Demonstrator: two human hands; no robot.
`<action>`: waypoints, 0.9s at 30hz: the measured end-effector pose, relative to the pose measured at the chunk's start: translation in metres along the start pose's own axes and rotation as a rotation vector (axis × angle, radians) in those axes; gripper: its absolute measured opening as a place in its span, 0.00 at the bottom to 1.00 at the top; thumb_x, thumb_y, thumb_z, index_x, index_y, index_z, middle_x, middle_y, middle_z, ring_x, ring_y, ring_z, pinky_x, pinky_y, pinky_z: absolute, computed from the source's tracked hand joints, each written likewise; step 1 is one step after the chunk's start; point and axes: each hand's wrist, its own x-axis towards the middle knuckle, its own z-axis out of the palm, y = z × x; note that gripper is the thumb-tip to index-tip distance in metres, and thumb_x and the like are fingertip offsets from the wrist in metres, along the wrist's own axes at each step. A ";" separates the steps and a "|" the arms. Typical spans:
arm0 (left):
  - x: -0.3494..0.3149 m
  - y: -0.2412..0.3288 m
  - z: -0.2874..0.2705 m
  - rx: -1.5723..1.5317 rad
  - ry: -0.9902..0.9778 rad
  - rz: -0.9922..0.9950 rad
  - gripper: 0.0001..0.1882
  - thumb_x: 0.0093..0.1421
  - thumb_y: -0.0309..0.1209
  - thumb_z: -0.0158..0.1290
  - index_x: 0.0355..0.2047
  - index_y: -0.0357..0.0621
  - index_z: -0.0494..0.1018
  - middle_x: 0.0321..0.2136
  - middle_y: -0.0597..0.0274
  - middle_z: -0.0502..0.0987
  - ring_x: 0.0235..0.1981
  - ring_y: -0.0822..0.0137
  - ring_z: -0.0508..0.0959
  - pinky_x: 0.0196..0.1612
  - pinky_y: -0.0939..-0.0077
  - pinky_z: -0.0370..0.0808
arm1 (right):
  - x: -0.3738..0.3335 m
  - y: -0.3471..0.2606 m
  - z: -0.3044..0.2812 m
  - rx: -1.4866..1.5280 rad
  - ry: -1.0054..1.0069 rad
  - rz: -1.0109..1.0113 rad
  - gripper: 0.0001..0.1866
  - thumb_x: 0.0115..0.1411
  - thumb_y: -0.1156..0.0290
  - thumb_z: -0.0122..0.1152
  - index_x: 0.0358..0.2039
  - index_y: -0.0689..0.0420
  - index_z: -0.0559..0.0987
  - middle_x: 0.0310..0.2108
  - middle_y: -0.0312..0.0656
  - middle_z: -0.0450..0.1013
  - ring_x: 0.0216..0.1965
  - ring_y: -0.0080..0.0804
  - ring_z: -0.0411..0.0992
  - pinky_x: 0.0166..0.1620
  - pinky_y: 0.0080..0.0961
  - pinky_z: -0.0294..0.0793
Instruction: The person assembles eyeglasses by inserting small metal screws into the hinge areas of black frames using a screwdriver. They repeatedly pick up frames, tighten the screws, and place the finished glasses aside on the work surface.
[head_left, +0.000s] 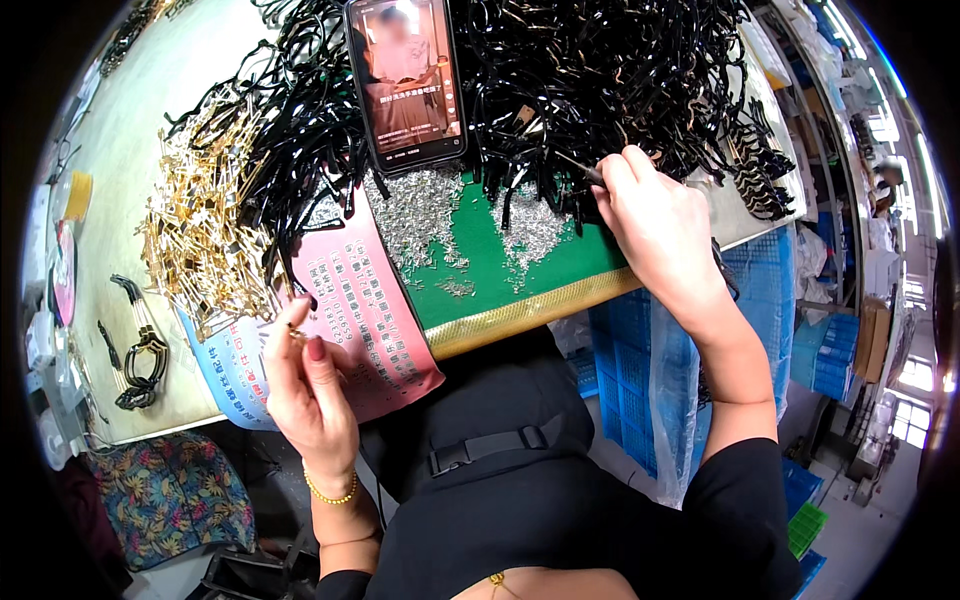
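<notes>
My left hand [318, 385] is raised over the pink sheet's near edge, thumb and fingers closed on a thin gold-and-black piece [297, 333], mostly hidden. My right hand [650, 215] grips a thin tool like a small screwdriver [594, 175], its shaft pointing left toward the black pile. That large heap holds glossy black curved strips [620, 80] that look like eyeglass temples. Beside my left hand lies a pile of thin gold metal pieces [200, 215]. Tiny silver metal bits, like screws, form one heap [415, 215] and a second heap [535, 230] on the green mat [475, 290].
A phone [408, 85] showing a video leans against the black heap. Under my left hand lie a pink printed sheet [350, 255] and a blue one [225, 370]. A banded black-and-gold bundle [145, 365] sits at left. Blue crates [625, 385] stand below the table's right side.
</notes>
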 end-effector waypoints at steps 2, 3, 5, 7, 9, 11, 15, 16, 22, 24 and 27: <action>-0.004 0.004 0.001 -0.020 -0.015 -0.011 0.17 0.76 0.29 0.43 0.61 0.36 0.67 0.23 0.69 0.73 0.23 0.83 0.65 0.28 0.87 0.61 | 0.003 -0.002 -0.008 0.042 0.046 -0.004 0.09 0.59 0.69 0.64 0.36 0.56 0.73 0.32 0.41 0.70 0.27 0.38 0.78 0.28 0.32 0.77; -0.004 0.004 0.002 -0.033 -0.014 -0.007 0.16 0.75 0.28 0.44 0.60 0.36 0.69 0.23 0.69 0.73 0.23 0.82 0.66 0.29 0.87 0.62 | 0.005 -0.002 -0.013 0.062 0.069 -0.006 0.09 0.60 0.69 0.63 0.35 0.57 0.72 0.31 0.41 0.70 0.27 0.38 0.77 0.28 0.32 0.77; -0.004 0.002 0.007 -0.058 -0.013 0.000 0.15 0.74 0.25 0.47 0.58 0.37 0.71 0.24 0.68 0.75 0.22 0.81 0.68 0.29 0.87 0.65 | 0.008 0.001 -0.019 0.270 0.103 0.057 0.08 0.60 0.69 0.65 0.36 0.56 0.75 0.33 0.41 0.73 0.28 0.39 0.78 0.29 0.32 0.77; -0.004 0.015 0.012 -0.131 -0.167 -0.026 0.14 0.73 0.24 0.47 0.57 0.37 0.72 0.26 0.67 0.75 0.23 0.80 0.70 0.30 0.85 0.69 | 0.008 -0.001 -0.034 0.570 0.121 0.141 0.07 0.60 0.73 0.66 0.37 0.58 0.78 0.34 0.41 0.76 0.27 0.32 0.77 0.31 0.26 0.77; -0.010 0.029 0.023 -0.291 -0.305 -0.135 0.15 0.73 0.24 0.47 0.58 0.38 0.72 0.25 0.68 0.74 0.24 0.80 0.72 0.30 0.83 0.71 | 0.009 -0.011 -0.046 0.856 0.066 0.261 0.07 0.62 0.77 0.65 0.41 0.59 0.79 0.34 0.37 0.77 0.29 0.20 0.74 0.35 0.20 0.76; -0.010 0.038 0.040 -0.441 -0.434 -0.225 0.17 0.73 0.23 0.46 0.60 0.38 0.71 0.26 0.68 0.74 0.26 0.79 0.75 0.33 0.84 0.73 | 0.007 -0.026 -0.053 1.143 0.152 0.286 0.10 0.61 0.80 0.64 0.44 0.61 0.80 0.35 0.34 0.78 0.35 0.16 0.73 0.41 0.16 0.74; -0.012 0.053 0.060 -0.679 -0.602 -0.342 0.19 0.73 0.23 0.48 0.63 0.37 0.69 0.35 0.62 0.79 0.30 0.77 0.79 0.37 0.82 0.75 | -0.023 -0.047 -0.044 1.663 -0.107 0.186 0.07 0.62 0.81 0.65 0.40 0.62 0.79 0.39 0.39 0.78 0.41 0.23 0.76 0.46 0.21 0.75; -0.018 0.049 0.066 -0.711 -0.574 -0.295 0.20 0.73 0.23 0.48 0.63 0.35 0.69 0.38 0.61 0.80 0.30 0.76 0.79 0.38 0.81 0.76 | -0.029 -0.056 -0.036 1.740 -0.120 0.204 0.06 0.62 0.81 0.65 0.39 0.62 0.78 0.39 0.40 0.79 0.41 0.23 0.76 0.46 0.21 0.75; -0.020 0.041 0.065 -0.666 -0.613 -0.322 0.19 0.72 0.23 0.49 0.62 0.35 0.71 0.35 0.61 0.81 0.31 0.76 0.81 0.38 0.79 0.77 | -0.042 -0.062 -0.021 1.733 -0.220 0.302 0.06 0.62 0.80 0.67 0.38 0.62 0.79 0.36 0.37 0.77 0.39 0.20 0.75 0.45 0.20 0.74; -0.018 0.038 0.061 -0.648 -0.649 -0.293 0.18 0.72 0.23 0.49 0.61 0.36 0.72 0.33 0.62 0.81 0.31 0.76 0.81 0.38 0.79 0.77 | -0.043 -0.061 -0.021 1.737 -0.256 0.262 0.05 0.62 0.80 0.67 0.38 0.62 0.79 0.36 0.37 0.77 0.39 0.19 0.75 0.45 0.19 0.74; -0.015 0.039 0.057 -0.566 -0.664 -0.259 0.14 0.71 0.24 0.51 0.55 0.37 0.76 0.28 0.63 0.80 0.27 0.74 0.81 0.34 0.78 0.77 | -0.041 -0.059 -0.020 1.748 -0.339 0.221 0.05 0.62 0.81 0.65 0.39 0.63 0.80 0.36 0.37 0.77 0.40 0.19 0.75 0.45 0.20 0.75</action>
